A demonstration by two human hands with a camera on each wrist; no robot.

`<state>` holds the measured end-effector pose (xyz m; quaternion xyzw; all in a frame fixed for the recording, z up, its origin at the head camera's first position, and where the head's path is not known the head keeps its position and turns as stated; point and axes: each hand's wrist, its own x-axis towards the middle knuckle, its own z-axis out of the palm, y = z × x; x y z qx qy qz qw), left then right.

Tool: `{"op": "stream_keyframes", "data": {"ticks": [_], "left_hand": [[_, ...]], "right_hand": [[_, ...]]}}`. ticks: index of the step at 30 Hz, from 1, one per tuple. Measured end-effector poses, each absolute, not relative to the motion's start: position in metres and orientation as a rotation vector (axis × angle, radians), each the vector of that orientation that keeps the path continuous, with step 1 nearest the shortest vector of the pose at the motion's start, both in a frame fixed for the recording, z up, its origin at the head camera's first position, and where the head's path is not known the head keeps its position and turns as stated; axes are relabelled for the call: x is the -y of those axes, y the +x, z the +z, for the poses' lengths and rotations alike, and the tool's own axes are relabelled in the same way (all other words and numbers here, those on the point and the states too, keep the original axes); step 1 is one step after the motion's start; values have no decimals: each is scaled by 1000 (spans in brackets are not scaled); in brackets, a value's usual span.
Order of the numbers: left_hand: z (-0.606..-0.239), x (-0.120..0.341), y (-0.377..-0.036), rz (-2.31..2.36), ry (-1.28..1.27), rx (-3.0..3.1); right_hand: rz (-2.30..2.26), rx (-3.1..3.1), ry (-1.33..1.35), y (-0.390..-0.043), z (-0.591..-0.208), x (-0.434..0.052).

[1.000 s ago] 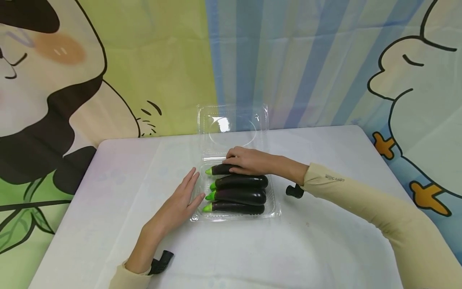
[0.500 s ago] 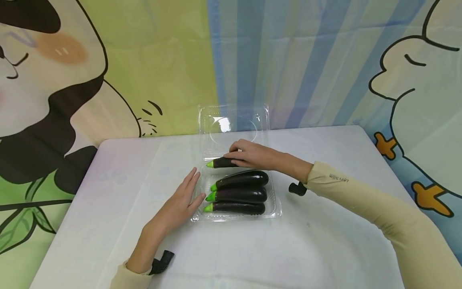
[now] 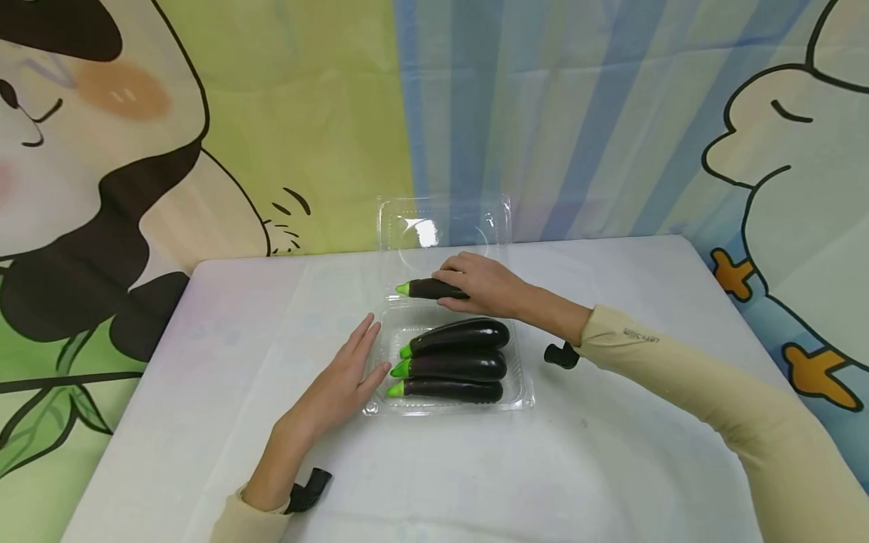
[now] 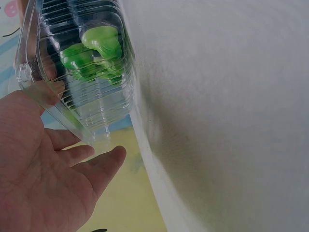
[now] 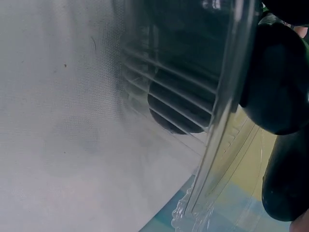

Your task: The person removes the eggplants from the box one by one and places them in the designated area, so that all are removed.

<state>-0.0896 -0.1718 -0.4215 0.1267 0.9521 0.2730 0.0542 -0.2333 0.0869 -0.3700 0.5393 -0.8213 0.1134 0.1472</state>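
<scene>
My right hand (image 3: pixel 482 285) grips a dark purple eggplant (image 3: pixel 428 289) with a green stem end, above the back edge of a clear plastic clamshell container (image 3: pixel 444 412). In the right wrist view the lower end of this eggplant (image 5: pixel 286 181) hangs beside the fingers. Three more eggplants (image 3: pixel 458 366) lie side by side in the container, stems pointing left. My left hand (image 3: pixel 337 388) stays at the container's left rim, fingers straight and spread. In the left wrist view, green stem ends (image 4: pixel 102 42) show through the ribbed container wall (image 4: pixel 104 111).
The transparent lid (image 3: pixel 444 226) stands raised behind the base. A white cloth covers the table (image 3: pixel 584 467), and a cartoon-printed curtain (image 3: pixel 326 136) hangs along its back edge. Black wrist mounts (image 3: pixel 308 490) are strapped to both arms.
My right hand has lifted the rearmost eggplant out of its place and carried it back toward the lid. My left hand has kept its place at the rim.
</scene>
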Motion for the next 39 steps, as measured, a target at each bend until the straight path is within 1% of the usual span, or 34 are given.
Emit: {"op": "stream_keyframes", "data": {"ticks": [4, 11, 21, 34, 39], "left_hand": [[-422, 171, -90, 823, 375, -2893], [-422, 170, -90, 808, 365, -2894], [-422, 170, -90, 810, 371, -2903], [-423, 170, -91, 802, 361, -2898], [-423, 170, -91, 803, 358, -2902]], "right_hand": [[389, 2353, 1451, -231, -368, -87], [560, 2355, 1365, -231, -370, -90], [679, 2483, 1206, -226, -367, -93], [803, 2718, 1015, -225, -365, -116], [855, 2732, 992, -227, -366, -124]]}}
